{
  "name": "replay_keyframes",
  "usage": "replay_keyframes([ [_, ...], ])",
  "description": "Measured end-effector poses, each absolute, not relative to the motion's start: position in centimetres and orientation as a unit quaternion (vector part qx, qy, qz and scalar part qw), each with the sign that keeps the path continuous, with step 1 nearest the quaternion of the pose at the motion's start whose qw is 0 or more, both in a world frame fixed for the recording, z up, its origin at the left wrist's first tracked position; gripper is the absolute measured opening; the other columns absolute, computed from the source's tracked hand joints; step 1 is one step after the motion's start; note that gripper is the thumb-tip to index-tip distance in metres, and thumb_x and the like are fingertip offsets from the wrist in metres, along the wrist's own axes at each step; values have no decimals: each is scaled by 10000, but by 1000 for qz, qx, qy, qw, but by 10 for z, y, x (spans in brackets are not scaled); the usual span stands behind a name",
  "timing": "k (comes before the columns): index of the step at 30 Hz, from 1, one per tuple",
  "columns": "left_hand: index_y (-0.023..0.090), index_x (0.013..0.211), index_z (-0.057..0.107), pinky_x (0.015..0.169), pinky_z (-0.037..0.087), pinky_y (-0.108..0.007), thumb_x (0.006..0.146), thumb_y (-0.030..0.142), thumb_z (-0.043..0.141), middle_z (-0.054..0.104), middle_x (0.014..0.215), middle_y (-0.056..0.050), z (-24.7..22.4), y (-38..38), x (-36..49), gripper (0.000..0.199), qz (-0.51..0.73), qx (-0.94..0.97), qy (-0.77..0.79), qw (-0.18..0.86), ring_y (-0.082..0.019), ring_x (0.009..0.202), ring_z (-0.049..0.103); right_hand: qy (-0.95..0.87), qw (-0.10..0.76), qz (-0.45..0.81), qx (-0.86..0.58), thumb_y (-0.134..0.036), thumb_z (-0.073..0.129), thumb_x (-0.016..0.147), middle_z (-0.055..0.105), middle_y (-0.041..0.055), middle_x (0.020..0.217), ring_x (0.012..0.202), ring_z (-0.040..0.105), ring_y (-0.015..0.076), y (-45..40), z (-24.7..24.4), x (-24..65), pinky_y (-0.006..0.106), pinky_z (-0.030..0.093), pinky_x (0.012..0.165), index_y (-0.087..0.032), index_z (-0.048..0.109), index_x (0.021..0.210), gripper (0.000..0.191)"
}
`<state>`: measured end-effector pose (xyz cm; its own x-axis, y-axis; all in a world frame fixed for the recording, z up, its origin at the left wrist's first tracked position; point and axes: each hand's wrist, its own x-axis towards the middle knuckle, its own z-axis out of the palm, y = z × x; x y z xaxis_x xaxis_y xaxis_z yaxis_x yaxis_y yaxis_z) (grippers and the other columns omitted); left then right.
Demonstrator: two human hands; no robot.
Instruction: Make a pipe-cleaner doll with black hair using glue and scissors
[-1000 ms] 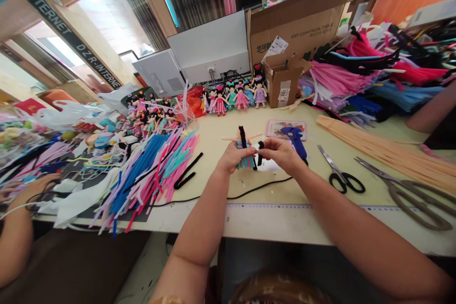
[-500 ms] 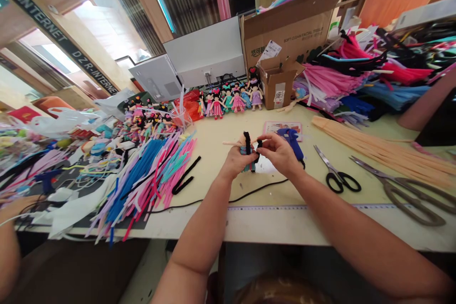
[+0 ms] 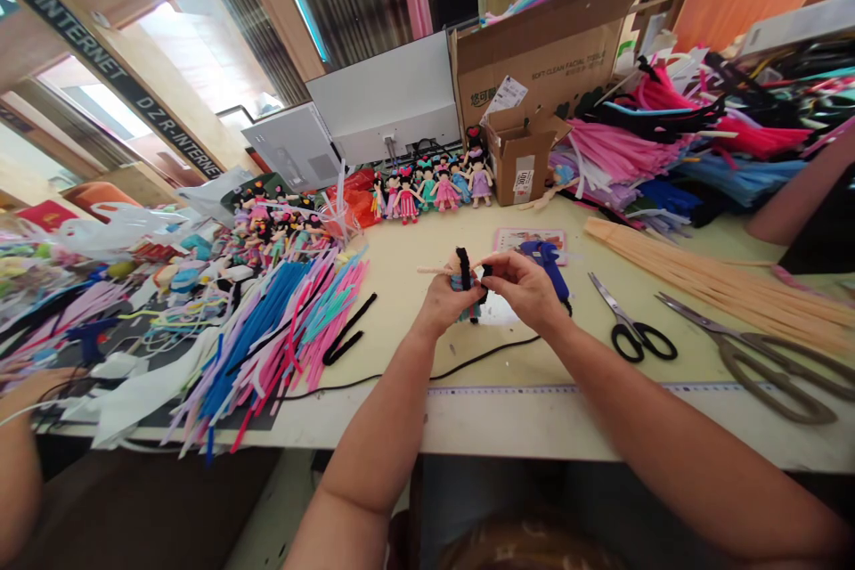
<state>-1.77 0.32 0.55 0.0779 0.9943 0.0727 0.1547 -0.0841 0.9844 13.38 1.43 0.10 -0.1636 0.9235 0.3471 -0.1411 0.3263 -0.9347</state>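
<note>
My left hand (image 3: 443, 303) is closed around a small pipe-cleaner doll (image 3: 457, 280) with a beige head and arm and a striped bluish body. A fuzzy black pipe cleaner (image 3: 464, 267) runs along the doll's head and bends toward the right. My right hand (image 3: 525, 285) pinches the black pipe cleaner's end between thumb and forefinger, close beside the doll. Part of the doll is hidden by my left fingers. Just behind my right hand lies a blue glue gun (image 3: 548, 263), on a small picture card (image 3: 531, 238).
Small scissors (image 3: 631, 329) and large shears (image 3: 748, 343) lie at right, before beige pipe cleaners (image 3: 708, 280). Colourful pipe cleaners (image 3: 267, 321) and a bent black piece (image 3: 344, 343) are left. Finished dolls (image 3: 441, 187) stand behind. A black cord (image 3: 401, 377) crosses the table. Another person's arm (image 3: 17, 436) shows far left.
Almost nothing differs. My right fingers have shifted very slightly at the black pipe cleaner, while the doll stays in my left hand.
</note>
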Motion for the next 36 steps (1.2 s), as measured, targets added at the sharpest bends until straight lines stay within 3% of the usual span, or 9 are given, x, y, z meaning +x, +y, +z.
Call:
replay_keyframes([
  [10,180,929,558,644,457,-229,637,273,741,555,767,29,11,1,-17,357,457,576,481,478,-101,691,548,-570,566,491,-336,-302,730,658,537,-42,648,612,495,116,18,3,141,273,397,567,-195,644,889,269],
  [18,185,967,579,670,437,-257,589,226,767,601,798,17,10,0,-15,424,374,593,511,497,-123,718,548,-551,584,497,-329,-361,764,657,599,-24,672,596,542,116,13,15,149,278,454,561,-211,614,886,312],
  [29,185,837,606,633,435,-259,587,268,780,584,713,13,6,-1,-13,316,323,646,497,481,-136,683,533,-567,565,509,-317,-331,772,637,660,6,747,712,632,159,9,13,142,325,516,679,-210,604,836,287],
  [36,178,890,622,610,453,-261,648,277,719,606,731,-3,7,-2,-11,279,328,630,500,496,-154,696,567,-586,562,484,-327,-355,750,673,671,16,780,742,635,171,7,11,139,341,519,711,-219,604,861,274],
])
